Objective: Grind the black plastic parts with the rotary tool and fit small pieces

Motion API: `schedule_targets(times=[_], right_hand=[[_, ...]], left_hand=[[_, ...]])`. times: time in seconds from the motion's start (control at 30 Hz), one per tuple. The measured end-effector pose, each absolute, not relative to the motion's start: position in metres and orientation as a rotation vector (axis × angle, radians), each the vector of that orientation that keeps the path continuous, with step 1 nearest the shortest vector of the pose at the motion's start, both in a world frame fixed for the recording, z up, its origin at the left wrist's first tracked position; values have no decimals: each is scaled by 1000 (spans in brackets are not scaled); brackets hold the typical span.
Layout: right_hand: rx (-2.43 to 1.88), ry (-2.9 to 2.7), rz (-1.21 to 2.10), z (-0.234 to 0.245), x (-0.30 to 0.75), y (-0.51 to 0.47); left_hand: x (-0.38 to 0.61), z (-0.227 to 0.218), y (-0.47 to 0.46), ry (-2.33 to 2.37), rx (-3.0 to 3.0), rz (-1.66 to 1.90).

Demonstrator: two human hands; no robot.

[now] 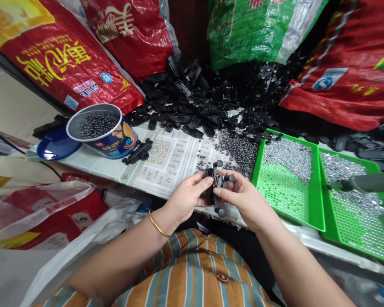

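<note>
A black plastic part (219,184) with round knobs at its ends is held upright between both hands, just above the table's near edge. My left hand (187,197) pinches it from the left, thumb on its side. My right hand (240,197) grips it from the right, fingers curled round it. A gold bangle circles my left wrist. Just beyond the hands lies a scatter of small dark metal pieces (238,149) on the calendar sheet (166,160).
A big heap of black plastic parts (198,100) fills the table's back. At left stand a tin of small dark pieces (100,128) and a blue lid (56,147). Two green perforated trays (289,187) with silvery pieces sit at right. Red and green sacks surround everything.
</note>
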State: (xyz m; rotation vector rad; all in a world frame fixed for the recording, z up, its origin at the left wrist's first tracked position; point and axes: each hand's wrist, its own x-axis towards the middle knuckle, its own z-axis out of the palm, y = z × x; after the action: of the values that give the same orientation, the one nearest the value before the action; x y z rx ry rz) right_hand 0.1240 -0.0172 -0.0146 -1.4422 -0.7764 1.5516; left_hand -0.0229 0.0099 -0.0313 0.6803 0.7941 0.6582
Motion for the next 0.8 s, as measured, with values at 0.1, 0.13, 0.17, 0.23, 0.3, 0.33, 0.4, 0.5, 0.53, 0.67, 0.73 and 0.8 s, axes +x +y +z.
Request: schedule_targets(times=[0.1,0.13,0.17,0.23,0.3,0.33,0.4,0.5,0.53,0.67,0.73,0.8], right_hand=[[-1468,-725,1571,-13,124,-17],[-1476,-714,1576,-12,124,-16],[-1479,-709,1579,-12,124,-16],[-1477,-712,1583,-11,125,-14],[-1462,-726,1587,-11,126,-13],[-1455,-733,1590,-12,126,-13],[-1444,-752,1590,-12,127,-12],[-1452,-776,1589,-11,128,-10],[-1456,-785,1586,-11,128,-10],[-1465,-813,1567,-10,129,-8],[-1468,-819,1560,-10,130,-7],[-1468,-821,1557,-12,131,-7]], left_hand=[[-22,-31,11,796,676,661],[-22,-31,11,801,675,663],[-22,-30,11,808,672,665],[-21,-30,12,820,660,667],[-21,-31,13,823,648,665],[-21,-31,13,820,641,665],[-20,-32,14,814,625,666],[-20,-32,14,814,604,675],[-19,-32,15,816,601,677],[-18,-30,15,822,602,682],[-18,-30,15,819,606,685],[-18,-30,16,815,610,685]])
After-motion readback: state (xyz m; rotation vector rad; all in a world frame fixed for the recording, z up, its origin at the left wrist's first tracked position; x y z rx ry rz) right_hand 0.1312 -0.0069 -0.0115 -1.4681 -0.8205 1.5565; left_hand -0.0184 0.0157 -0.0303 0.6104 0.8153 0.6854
